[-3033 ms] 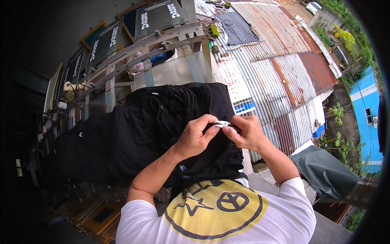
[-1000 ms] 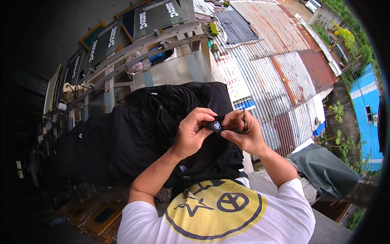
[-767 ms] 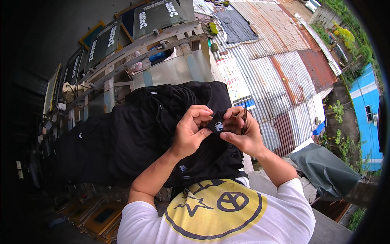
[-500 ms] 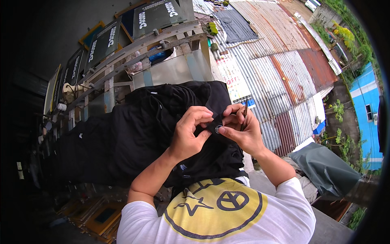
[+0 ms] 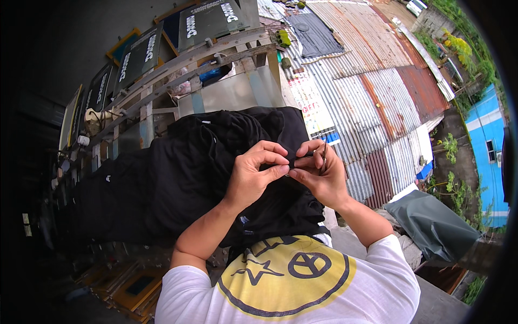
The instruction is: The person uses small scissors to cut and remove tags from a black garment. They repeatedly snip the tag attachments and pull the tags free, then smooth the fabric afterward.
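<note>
My left hand (image 5: 252, 175) pinches a bit of black cloth between thumb and fingers. Facing it, my right hand (image 5: 324, 175) grips the same cloth, the fingertips of both hands almost meeting. A slim, dark pointed tool (image 5: 325, 144), like small scissors, is tucked in the right fingers and points up. The pinched part is mostly covered by my fingers. Below the hands spreads a heap of black garments (image 5: 178, 167), with a small white tag (image 5: 108, 178) on the left part and a bluish label (image 5: 244, 220) near my body.
Framed printing screens (image 5: 208, 24) stand in a row at the far left, behind a metal rack (image 5: 162, 81). Beyond the work surface on the right lie rusty corrugated roofs (image 5: 372, 81). A dark green sheet (image 5: 431, 221) drapes over something at the near right.
My fingertips have come closer together over the cloth. The round pale mark seen on it before is now nearly covered. The garment heap has stayed in place.
</note>
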A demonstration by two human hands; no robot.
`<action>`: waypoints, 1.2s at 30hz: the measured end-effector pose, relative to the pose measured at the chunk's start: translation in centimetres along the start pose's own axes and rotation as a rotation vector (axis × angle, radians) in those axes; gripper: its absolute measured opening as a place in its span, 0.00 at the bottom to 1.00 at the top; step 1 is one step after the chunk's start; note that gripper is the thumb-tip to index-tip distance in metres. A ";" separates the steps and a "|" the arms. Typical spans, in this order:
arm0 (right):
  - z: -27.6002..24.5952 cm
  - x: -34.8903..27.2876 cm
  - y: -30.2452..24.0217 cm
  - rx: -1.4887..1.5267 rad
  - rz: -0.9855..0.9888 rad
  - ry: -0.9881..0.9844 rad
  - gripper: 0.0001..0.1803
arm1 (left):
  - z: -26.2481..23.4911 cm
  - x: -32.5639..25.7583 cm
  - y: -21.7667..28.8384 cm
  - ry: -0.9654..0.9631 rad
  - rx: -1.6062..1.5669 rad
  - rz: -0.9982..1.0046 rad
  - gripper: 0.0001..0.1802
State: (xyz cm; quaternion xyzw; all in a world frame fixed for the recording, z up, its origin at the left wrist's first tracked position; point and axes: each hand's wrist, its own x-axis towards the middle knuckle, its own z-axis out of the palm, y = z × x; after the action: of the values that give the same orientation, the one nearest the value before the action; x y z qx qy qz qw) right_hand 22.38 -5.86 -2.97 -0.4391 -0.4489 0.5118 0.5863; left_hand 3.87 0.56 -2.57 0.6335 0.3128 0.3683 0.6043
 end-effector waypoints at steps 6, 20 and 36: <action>-0.2 0.2 0.5 0.103 0.022 0.053 0.24 | -0.5 0.0 -0.7 -0.026 -0.332 -0.136 0.02; -1.4 1.0 -0.1 0.399 0.295 0.005 0.21 | -2.1 1.7 -1.2 -0.366 -0.122 0.149 0.09; -5.2 2.2 -3.8 -0.887 -0.051 -0.387 0.28 | -2.3 3.6 -0.8 -0.357 -0.207 -0.067 0.04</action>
State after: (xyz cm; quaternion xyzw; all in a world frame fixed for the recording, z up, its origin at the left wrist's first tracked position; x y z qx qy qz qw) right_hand 28.43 -4.30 -0.19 -0.5324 -0.7352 0.3287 0.2607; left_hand 3.84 4.90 -3.10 0.6126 0.1820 0.2600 0.7239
